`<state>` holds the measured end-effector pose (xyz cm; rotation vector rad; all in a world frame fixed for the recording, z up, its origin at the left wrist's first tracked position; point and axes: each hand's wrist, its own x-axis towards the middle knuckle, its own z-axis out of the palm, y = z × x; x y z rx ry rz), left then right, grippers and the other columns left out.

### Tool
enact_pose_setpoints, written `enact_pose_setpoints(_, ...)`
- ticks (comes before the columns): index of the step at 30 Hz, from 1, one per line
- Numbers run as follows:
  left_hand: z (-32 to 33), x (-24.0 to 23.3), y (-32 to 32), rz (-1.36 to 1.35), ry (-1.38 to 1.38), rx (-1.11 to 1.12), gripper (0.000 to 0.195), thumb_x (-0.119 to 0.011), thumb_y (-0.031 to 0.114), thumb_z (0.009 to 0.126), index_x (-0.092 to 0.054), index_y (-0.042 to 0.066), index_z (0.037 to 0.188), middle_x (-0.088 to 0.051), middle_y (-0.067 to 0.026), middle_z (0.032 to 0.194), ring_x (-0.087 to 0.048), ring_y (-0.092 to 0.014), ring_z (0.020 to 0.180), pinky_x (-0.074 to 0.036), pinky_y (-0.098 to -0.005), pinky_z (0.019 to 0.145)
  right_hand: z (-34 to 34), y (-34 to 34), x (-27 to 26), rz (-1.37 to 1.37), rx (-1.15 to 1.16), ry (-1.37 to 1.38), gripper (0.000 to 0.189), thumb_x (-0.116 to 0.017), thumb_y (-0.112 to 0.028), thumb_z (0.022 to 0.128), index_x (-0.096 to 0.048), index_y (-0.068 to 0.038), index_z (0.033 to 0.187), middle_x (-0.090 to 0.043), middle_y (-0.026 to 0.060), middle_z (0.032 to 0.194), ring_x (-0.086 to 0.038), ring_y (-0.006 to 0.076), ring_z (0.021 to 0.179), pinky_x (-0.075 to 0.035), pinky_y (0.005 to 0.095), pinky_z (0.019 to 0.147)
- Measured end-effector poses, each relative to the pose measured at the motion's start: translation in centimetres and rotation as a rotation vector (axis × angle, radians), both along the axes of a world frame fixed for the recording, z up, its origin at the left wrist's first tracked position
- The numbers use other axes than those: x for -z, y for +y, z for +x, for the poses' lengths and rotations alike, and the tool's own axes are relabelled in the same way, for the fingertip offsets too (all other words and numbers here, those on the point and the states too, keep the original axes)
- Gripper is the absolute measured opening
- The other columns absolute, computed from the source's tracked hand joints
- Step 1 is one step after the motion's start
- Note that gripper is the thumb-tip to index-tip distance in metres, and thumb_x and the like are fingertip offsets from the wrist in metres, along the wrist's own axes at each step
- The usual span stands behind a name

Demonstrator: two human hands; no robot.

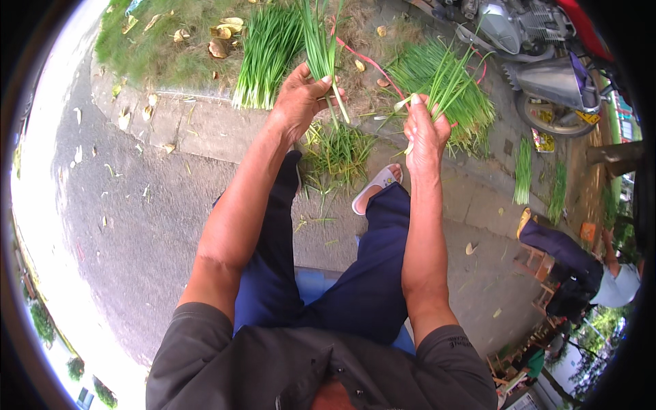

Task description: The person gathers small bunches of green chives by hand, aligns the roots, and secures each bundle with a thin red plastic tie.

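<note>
My left hand (306,100) grips a small bunch of long green chives (319,43), with pale stems sticking out below the fingers. To the right, my right hand (425,128) is closed around a few more chive stalks (447,84) whose tips fan up and right. Just beyond the left hand lies a neat sheaf of chives (267,51), its white ends facing me. Behind the right hand spreads a larger, looser chive pile (428,64). Below and between the hands sits a heap of yellowish-green trimmings (339,154).
A red plastic string (371,61) runs across the ground to the right hand. At upper right stands a motorcycle (533,66). Two small chive bundles (523,171) lie on the pavement near a seated person (569,261). Dry leaves (218,48) dot the grass.
</note>
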<state>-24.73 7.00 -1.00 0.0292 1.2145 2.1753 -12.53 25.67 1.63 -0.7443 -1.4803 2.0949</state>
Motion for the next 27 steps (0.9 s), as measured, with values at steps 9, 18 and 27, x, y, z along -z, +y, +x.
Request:
enact_pose_setpoints(9, 0.5, -1.0, 0.3, -0.055, 0.022, 0.016, 0.014, -0.054, 0.001, 0.098, -0.050, 0.002, 0.112, -0.059, -0.0105, 0.101, -0.069, -0.024, 0.090, -0.060, -0.0394, 0.086, 1.0, 0.2, 1.9, 0.465, -0.353, -0.430, 0.017, -0.066, -0.016, 0.088, -0.069, 0.001, 0.090, -0.057, -0.0032, 0.068, -0.047, 0.0056, 0.061, -0.038, 0.0269, 0.055)
enact_pose_setpoints(18, 0.5, -0.7, 0.0, -0.069, 0.004, 0.025, 0.012, -0.053, 0.002, 0.099, -0.051, 0.002, 0.111, -0.062, -0.0112, 0.104, -0.066, -0.019, 0.085, -0.058, -0.0349, 0.083, 1.5, 0.3, 4.1, 0.614, -0.619, -0.627, 0.021, -0.066, -0.018, 0.085, -0.071, 0.000, 0.092, -0.069, 0.0126, 0.076, -0.065, 0.0209, 0.071, -0.049, 0.0379, 0.068)
enact_pose_setpoints(27, 0.5, -0.6, -0.5, -0.050, -0.044, 0.055, 0.018, -0.050, 0.000, 0.099, -0.050, 0.003, 0.117, -0.064, -0.0123, 0.107, -0.063, -0.017, 0.083, -0.055, -0.0315, 0.078, 0.7, -0.6, 3.8, 0.696, -0.625, -0.749, 0.032, -0.066, -0.027, 0.088, -0.069, 0.004, 0.096, -0.069, 0.0217, 0.082, -0.067, 0.0301, 0.079, -0.049, 0.0423, 0.076)
